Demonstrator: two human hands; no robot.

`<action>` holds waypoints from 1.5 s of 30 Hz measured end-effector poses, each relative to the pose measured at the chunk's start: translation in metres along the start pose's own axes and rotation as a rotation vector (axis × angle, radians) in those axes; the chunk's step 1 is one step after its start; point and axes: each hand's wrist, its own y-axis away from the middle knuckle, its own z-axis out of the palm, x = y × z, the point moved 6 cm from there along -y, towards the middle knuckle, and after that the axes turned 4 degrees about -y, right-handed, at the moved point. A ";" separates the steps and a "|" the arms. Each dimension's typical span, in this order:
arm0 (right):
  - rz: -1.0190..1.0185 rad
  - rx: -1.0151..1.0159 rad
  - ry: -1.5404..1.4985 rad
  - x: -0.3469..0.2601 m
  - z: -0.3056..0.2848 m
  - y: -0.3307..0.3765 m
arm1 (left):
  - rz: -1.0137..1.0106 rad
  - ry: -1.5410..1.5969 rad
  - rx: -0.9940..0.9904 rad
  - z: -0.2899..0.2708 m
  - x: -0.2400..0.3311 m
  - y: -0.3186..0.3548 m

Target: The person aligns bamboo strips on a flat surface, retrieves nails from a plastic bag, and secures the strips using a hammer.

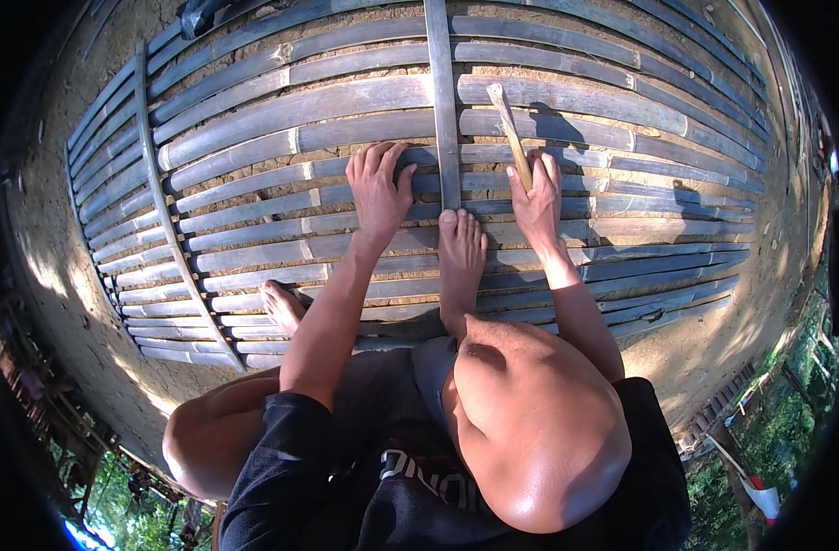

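Here, left hand (379, 188) lies flat, fingers spread, pressing grey bamboo slats (364, 138) beside upright cross strip (442, 101). Right hand (536, 197) closes around short wooden stick (511, 133), tip resting on slats right of strip. Bare foot (461, 253) pins strip's lower end (toes just below hands). Risk: stick slips off rounded slat, jabs toes or left fingers; foot crowds working spot. Second foot (281, 305) on mat's near edge, dirt ground (43, 239) around.

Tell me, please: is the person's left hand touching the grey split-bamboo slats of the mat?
Touching. In the head view the left hand lies flat, palm down, on the grey split-bamboo slats, its fingers spread over them with no gap visible.
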 end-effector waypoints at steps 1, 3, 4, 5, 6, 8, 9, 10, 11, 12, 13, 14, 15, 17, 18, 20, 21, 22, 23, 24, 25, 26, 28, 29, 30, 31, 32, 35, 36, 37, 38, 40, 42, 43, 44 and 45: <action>-0.083 0.030 0.003 0.001 0.001 -0.003 | 0.057 0.006 -0.057 0.000 -0.005 0.000; -0.205 0.042 0.141 0.002 0.005 -0.007 | 0.068 0.007 -0.113 0.002 -0.014 -0.001; -0.267 0.049 0.211 0.000 0.008 -0.006 | 0.074 0.012 -0.134 0.005 -0.016 -0.001; -0.260 0.021 0.236 0.002 0.011 -0.005 | 0.074 0.011 -0.132 0.006 -0.018 0.000; -0.251 0.013 0.228 0.003 0.013 -0.005 | 0.072 0.011 -0.128 0.008 -0.018 0.001; -0.250 -0.002 0.210 0.003 0.015 -0.004 | 0.072 0.009 -0.113 0.010 -0.018 0.002; -0.236 -0.003 0.201 0.003 0.015 -0.005 | 0.075 0.006 -0.104 0.011 -0.018 0.003; -0.205 -0.016 0.198 0.005 0.016 -0.006 | 0.073 0.004 -0.097 0.011 -0.018 0.003; -0.186 -0.027 0.197 0.006 0.016 -0.007 | 0.081 0.005 -0.099 0.011 -0.017 0.004; -0.168 -0.030 0.196 0.007 0.016 -0.007 | 0.084 0.008 -0.097 0.010 -0.018 0.004; -0.180 -0.028 0.199 0.007 0.016 -0.008 | 0.081 0.012 -0.098 0.010 -0.018 0.004; -0.191 -0.022 0.202 0.007 0.016 -0.007 | 0.084 0.017 -0.096 0.010 -0.018 0.004; -0.197 -0.013 0.205 0.007 0.016 -0.007 | 0.079 0.021 -0.097 0.010 -0.019 0.005; -0.205 -0.018 0.179 0.007 0.016 -0.005 | 0.075 0.030 -0.097 0.009 -0.019 0.005; -0.208 -0.017 0.167 0.007 0.015 -0.005 | 0.076 0.035 -0.095 0.009 -0.018 0.005; -0.211 -0.003 0.159 0.005 0.012 -0.006 | 0.073 0.049 -0.088 0.008 -0.017 0.005; -0.214 0.004 0.155 0.003 0.010 -0.007 | 0.071 0.058 -0.081 0.008 -0.016 0.006; -0.178 -0.011 0.127 0.002 0.009 -0.008 | 0.067 0.066 -0.072 0.007 -0.016 0.006; -0.142 -0.026 0.098 0.001 0.007 -0.009 | 0.069 0.066 -0.063 0.006 -0.015 0.006; -0.106 -0.041 0.069 -0.002 0.005 -0.009 | 0.072 0.067 -0.054 0.006 -0.014 0.006; -0.093 -0.040 0.055 -0.006 0.002 -0.007 | 0.065 0.069 -0.051 0.006 -0.014 0.006; -0.080 -0.041 0.041 -0.011 -0.002 -0.002 | 0.066 0.062 -0.046 0.005 -0.013 0.006; 0.024 -0.100 -0.102 -0.019 -0.006 0.011 | 0.057 0.055 -0.039 0.006 -0.012 0.005; 0.118 -0.159 -0.230 -0.021 -0.004 0.021 | 0.050 0.060 -0.040 0.006 -0.012 0.004; 0.212 -0.219 -0.358 -0.023 -0.002 0.032 | 0.043 0.066 -0.041 0.006 -0.012 0.004; 0.160 -0.258 -0.404 -0.029 -0.005 0.040 | 0.036 0.071 -0.042 0.006 -0.013 0.003; 0.316 -0.392 -0.521 -0.026 0.000 0.053 | 0.031 0.073 -0.048 0.006 -0.013 0.003; 0.502 -0.455 -0.711 -0.019 0.003 0.072 | 0.018 0.072 -0.058 0.006 -0.013 0.003; 0.511 -0.449 -0.728 -0.016 0.004 0.075 | 0.016 0.068 -0.057 0.006 -0.012 0.003; 0.519 -0.443 -0.745 -0.013 0.005 0.077 | 0.012 0.066 -0.056 0.006 -0.012 0.003; 0.525 -0.440 -0.758 -0.010 0.006 0.078 | 0.007 0.066 -0.058 0.006 -0.012 0.003; 0.541 -0.440 -0.778 -0.005 0.010 0.081 | -0.006 0.070 -0.060 0.006 -0.012 0.003; 0.544 -0.437 -0.794 -0.002 0.013 0.083 | 0.002 0.067 -0.057 0.006 -0.011 0.003; 0.545 -0.438 -0.802 -0.002 0.015 0.084 | -0.001 0.064 -0.059 0.007 -0.011 0.003; 0.543 -0.438 -0.806 -0.003 0.016 0.085 | 0.002 0.066 -0.060 0.007 -0.011 0.003; 0.543 -0.438 -0.810 -0.004 0.017 0.086 | -0.002 0.066 -0.062 0.007 -0.011 0.003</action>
